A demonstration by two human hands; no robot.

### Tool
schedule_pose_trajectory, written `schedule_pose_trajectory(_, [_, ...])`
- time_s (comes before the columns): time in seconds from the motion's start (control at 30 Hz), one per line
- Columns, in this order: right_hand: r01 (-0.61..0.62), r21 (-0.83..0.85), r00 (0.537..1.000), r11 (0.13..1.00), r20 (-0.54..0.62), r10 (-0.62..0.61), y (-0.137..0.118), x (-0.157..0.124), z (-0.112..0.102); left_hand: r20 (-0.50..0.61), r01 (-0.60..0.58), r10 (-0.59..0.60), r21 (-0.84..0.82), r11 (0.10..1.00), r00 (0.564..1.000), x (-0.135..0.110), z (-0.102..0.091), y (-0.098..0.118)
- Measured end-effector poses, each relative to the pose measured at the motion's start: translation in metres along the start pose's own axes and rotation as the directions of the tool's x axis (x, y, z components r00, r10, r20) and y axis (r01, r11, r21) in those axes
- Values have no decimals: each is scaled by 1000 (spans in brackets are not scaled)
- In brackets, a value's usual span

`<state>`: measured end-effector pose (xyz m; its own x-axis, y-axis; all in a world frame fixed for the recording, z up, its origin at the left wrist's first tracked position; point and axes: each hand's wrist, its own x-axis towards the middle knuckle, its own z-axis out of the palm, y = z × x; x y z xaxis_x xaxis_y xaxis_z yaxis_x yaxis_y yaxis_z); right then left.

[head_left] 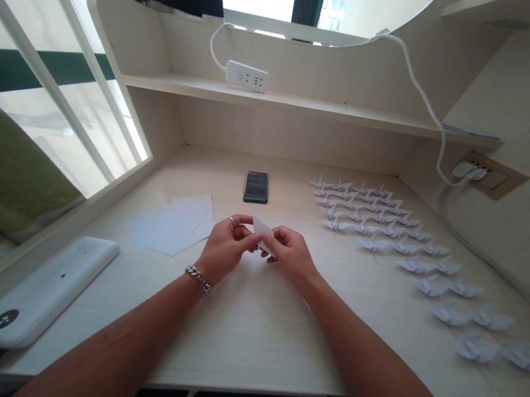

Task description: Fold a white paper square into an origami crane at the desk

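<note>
Both hands meet over the middle of the pale wooden desk (256,318). My left hand (226,246), with a ring and a chain bracelet, pinches one end of a small folded white paper (264,230). My right hand (289,253) grips the other end of the same paper, fingers curled around it. The paper is held a little above the desk. A loose stack of flat white paper sheets (172,229) lies just left of my left hand.
Several folded white paper cranes (390,235) stand in rows across the right half. A dark phone (257,186) lies behind the hands. A white flat device (47,288) sits at the front left. A power strip (247,75) rests on the shelf; a cable runs to a wall socket (481,172).
</note>
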<state>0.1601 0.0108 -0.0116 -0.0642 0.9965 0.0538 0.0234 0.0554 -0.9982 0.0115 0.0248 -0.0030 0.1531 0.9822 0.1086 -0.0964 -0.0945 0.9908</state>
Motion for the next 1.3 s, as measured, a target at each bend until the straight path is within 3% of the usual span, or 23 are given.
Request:
schedule_pose_trajectory(0.2, [21, -28, 999, 999, 43, -20, 3, 0, -2, 53, 13, -16, 54, 998, 998, 0, 1, 4])
schedule_pose_trajectory(0.43, [-13, -55, 999, 998, 46, 15, 1, -1, 1, -55, -3, 11, 140, 990, 998, 1, 1, 6])
schedule_pose_trajectory(0.7, [-35, -7, 996, 999, 80, 35, 2, -1, 1, -50, 25, -19, 117, 993, 999, 1, 0, 3])
schedule_pose_trajectory(1.07, [-16, 54, 999, 998, 42, 14, 2, 1, -4, -196, 41, -68, -142, 989, 978, 9, -9, 4])
schedule_pose_trajectory(1.17, [-21, 26, 1000, 999, -20, 21, 0, 0, -5, -217, 21, -42, -99, 995, 975, 9, -10, 5])
schedule_pose_trajectory(1.3, [3, 33, 999, 999, -54, -1, -2, -1, -3, -153, -15, 24, 60, 998, 988, 4, -4, 3])
